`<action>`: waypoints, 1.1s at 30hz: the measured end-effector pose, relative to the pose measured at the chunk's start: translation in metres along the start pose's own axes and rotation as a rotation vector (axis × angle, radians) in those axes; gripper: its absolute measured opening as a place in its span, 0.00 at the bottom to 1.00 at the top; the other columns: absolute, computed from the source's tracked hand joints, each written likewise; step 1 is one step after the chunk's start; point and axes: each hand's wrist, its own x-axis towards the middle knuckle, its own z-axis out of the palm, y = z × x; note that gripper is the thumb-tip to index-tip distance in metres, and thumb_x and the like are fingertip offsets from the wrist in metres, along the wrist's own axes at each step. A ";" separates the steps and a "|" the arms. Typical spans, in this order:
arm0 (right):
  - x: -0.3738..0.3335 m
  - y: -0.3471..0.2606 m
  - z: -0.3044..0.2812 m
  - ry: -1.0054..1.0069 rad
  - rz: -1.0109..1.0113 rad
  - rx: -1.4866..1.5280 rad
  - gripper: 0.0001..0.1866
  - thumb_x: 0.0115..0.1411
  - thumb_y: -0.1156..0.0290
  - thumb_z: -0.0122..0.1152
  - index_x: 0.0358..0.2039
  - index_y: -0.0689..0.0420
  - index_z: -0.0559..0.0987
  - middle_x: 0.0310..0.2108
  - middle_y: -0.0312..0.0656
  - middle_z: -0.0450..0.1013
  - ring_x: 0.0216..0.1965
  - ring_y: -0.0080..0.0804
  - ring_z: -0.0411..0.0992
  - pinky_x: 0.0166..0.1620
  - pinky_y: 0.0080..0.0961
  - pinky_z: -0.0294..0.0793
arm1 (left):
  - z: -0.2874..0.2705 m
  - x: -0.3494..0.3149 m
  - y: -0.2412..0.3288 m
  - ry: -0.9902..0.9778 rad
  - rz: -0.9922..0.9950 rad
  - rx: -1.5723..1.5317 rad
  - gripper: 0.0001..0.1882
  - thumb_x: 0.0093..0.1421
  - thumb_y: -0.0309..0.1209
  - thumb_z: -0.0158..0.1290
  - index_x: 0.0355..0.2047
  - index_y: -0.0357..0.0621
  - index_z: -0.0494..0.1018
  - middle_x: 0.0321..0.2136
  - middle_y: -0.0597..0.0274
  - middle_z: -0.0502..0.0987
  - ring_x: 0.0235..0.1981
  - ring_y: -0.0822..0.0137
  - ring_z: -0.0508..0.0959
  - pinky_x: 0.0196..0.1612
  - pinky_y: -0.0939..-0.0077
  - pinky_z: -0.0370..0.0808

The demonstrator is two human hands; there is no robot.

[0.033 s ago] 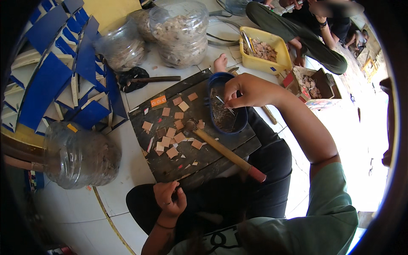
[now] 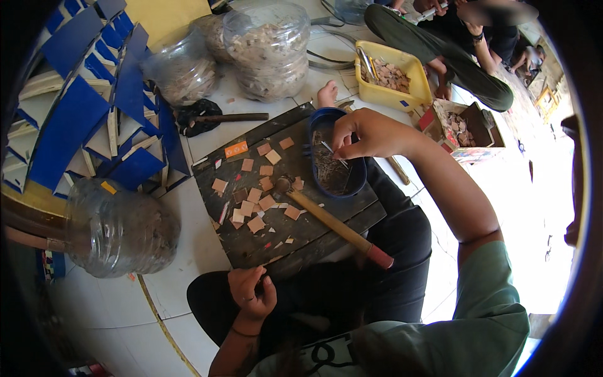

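My right hand (image 2: 370, 135) reaches over a dark blue oval tray (image 2: 312, 164). Its thumb and fingers are pinched together above many thin metal nails (image 2: 333, 173); whatever lies between the fingertips is hidden. A light, thin strip shows beside those fingertips. Near the front edge of a dark wooden board (image 2: 242, 257), my left hand (image 2: 253, 294) is loosely closed, fingers curled towards the thumb. I cannot make out what it holds, if anything. Several small tan square pieces (image 2: 254, 195) lie scattered on the board. A hammer (image 2: 333, 225) with a wooden, red-ended handle rests across it.
Clear plastic containers of scraps (image 2: 267, 53) stand behind the board; another container (image 2: 119, 229) lies at the left. Blue and white panels (image 2: 69, 125) are stacked far left. A yellow basin (image 2: 418, 94) and a box (image 2: 468, 141) hold small pieces, near another person's legs (image 2: 433, 53).
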 end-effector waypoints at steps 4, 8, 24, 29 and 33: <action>-0.008 0.001 0.004 0.212 -0.046 -0.009 0.16 0.52 0.64 0.70 0.39 0.58 0.82 0.36 0.41 0.78 0.35 0.30 0.75 0.41 0.25 0.73 | 0.002 -0.006 -0.001 0.015 -0.034 -0.035 0.18 0.59 0.24 0.54 0.50 0.42 0.68 0.37 0.57 0.76 0.36 0.61 0.72 0.37 0.68 0.69; -0.035 0.017 0.026 0.703 -0.099 -0.010 0.22 0.56 0.65 0.68 0.49 0.59 0.77 0.47 0.44 0.75 0.42 0.32 0.73 0.45 0.26 0.73 | 0.006 -0.010 0.002 0.101 -0.089 -0.073 0.20 0.56 0.23 0.56 0.50 0.42 0.69 0.41 0.55 0.76 0.38 0.58 0.74 0.43 0.63 0.70; -0.193 -0.021 0.269 0.774 0.434 1.078 0.28 0.70 0.55 0.44 0.64 0.60 0.61 0.55 0.47 0.67 0.52 0.37 0.70 0.53 0.36 0.71 | 0.017 -0.076 0.105 -0.517 -0.333 -0.541 0.32 0.61 0.33 0.56 0.63 0.40 0.60 0.54 0.49 0.69 0.51 0.55 0.74 0.58 0.62 0.68; -0.177 0.001 0.271 0.559 0.440 1.552 0.33 0.66 0.49 0.50 0.63 0.59 0.63 0.54 0.49 0.68 0.58 0.47 0.66 0.63 0.52 0.60 | 0.029 -0.088 0.091 -0.299 -1.480 -1.364 0.33 0.68 0.30 0.48 0.68 0.36 0.47 0.63 0.46 0.61 0.63 0.55 0.65 0.66 0.55 0.63; -0.156 0.014 0.249 0.546 0.376 1.749 0.39 0.64 0.40 0.46 0.63 0.60 0.63 0.53 0.49 0.70 0.58 0.49 0.66 0.65 0.55 0.56 | 0.030 -0.071 0.089 0.104 -1.561 -1.487 0.30 0.66 0.26 0.44 0.66 0.30 0.48 0.64 0.43 0.56 0.63 0.49 0.65 0.68 0.55 0.59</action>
